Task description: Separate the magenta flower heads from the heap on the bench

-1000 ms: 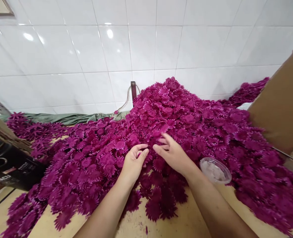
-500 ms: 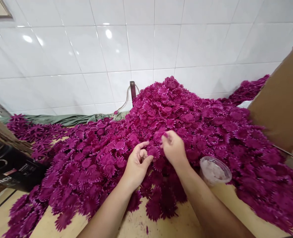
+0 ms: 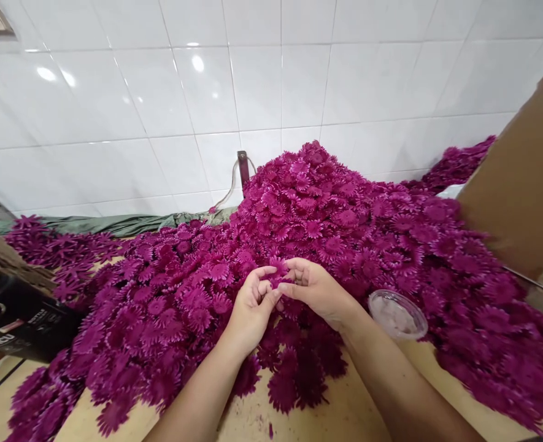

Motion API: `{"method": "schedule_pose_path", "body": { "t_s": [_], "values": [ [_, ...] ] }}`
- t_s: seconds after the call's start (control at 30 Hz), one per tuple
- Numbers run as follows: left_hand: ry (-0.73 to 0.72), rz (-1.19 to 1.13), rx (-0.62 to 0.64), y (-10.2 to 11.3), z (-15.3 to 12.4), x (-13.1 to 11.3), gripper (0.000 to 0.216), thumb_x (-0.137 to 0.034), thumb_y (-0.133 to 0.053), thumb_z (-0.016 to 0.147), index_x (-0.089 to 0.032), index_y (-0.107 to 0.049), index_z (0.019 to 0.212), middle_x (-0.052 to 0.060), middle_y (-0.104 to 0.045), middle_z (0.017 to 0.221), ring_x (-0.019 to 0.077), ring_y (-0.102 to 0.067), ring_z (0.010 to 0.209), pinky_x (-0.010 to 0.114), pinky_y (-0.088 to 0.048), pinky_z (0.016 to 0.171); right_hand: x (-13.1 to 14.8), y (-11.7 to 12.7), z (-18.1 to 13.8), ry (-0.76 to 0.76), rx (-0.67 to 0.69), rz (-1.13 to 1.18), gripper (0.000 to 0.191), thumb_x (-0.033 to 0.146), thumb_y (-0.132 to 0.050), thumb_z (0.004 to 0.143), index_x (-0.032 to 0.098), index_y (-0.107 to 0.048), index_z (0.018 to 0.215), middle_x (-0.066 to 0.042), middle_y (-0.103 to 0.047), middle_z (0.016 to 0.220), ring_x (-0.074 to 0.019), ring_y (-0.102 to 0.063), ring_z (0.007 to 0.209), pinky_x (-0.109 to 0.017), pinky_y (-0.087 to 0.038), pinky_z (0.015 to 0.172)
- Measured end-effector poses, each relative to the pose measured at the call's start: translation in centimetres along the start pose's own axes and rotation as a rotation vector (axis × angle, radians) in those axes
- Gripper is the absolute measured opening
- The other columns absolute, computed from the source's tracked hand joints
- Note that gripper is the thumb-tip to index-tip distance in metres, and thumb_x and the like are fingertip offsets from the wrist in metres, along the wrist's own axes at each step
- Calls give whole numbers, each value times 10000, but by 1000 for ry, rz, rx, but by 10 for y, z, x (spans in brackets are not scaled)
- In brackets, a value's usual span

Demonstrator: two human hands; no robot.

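My left hand (image 3: 254, 302) and my right hand (image 3: 316, 290) meet in the middle of the view, fingertips nearly touching. Between them is a magenta artificial flower head (image 3: 278, 270), its petals pinched by the fingers of both hands. Part of that flower is hidden behind the fingers. Around and behind the hands spreads a large pile of the same magenta flower heads (image 3: 308, 202), heaped highest at the back. Below the hands, darker flower heads (image 3: 294, 368) lie at the pile's front edge.
A clear plastic tub (image 3: 397, 314) with whitish contents stands right of my right forearm. A black box (image 3: 18, 313) is at the left, a brown cardboard sheet (image 3: 519, 184) at the right. White wall tiles (image 3: 253, 73) rise behind the yellowish tabletop (image 3: 248, 417).
My right hand has come down and left from the pile to meet my left hand at the flower. The left hand has barely moved. The view has shifted slightly.
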State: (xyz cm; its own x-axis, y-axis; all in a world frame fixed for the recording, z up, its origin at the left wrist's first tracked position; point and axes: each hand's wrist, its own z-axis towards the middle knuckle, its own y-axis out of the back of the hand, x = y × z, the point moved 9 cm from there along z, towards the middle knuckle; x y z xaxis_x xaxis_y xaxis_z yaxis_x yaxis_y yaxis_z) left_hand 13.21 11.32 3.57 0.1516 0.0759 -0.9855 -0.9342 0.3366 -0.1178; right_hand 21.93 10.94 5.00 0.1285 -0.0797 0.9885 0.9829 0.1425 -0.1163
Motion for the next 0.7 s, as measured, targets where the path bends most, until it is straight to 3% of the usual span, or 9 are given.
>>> {"method": "schedule_pose_path", "body": {
  "t_s": [0.2,0.43,0.57,0.7],
  "values": [
    [-3,2,-31,2,2,2,325,-271,-599,670,-160,-468,945,-106,-437,471,67,-444,471,195,-332,529,-3,19,7,4,-243,-228,151,133,-550,618,176,-482,747,84,-448,502,-76,-430,453,-220,-360,491],
    [-84,-88,-131,14,9,-5,318,-286,-625,656,-152,-484,908,-101,-465,483,55,-419,466,181,-321,515,29,5,4,201,-506,-766,128,123,-454,707,203,-447,807,11,-526,639,-143,-515,605,-283,-387,607],
    [-14,-130,-159,18,10,1,338,-313,-657,610,-151,-507,866,-91,-497,470,61,-432,471,188,-334,536,28,5,8,223,-491,-669,151,126,-451,711,194,-431,844,0,-531,669,-145,-529,616,-299,-422,637],
    [149,-69,-72,16,7,16,258,-340,-668,574,-137,-541,670,-51,-518,463,64,-405,450,200,-304,508,32,9,6,329,-449,-540,162,143,-468,713,184,-443,868,-15,-508,739,-131,-526,660,-291,-451,675]
  ]
}}
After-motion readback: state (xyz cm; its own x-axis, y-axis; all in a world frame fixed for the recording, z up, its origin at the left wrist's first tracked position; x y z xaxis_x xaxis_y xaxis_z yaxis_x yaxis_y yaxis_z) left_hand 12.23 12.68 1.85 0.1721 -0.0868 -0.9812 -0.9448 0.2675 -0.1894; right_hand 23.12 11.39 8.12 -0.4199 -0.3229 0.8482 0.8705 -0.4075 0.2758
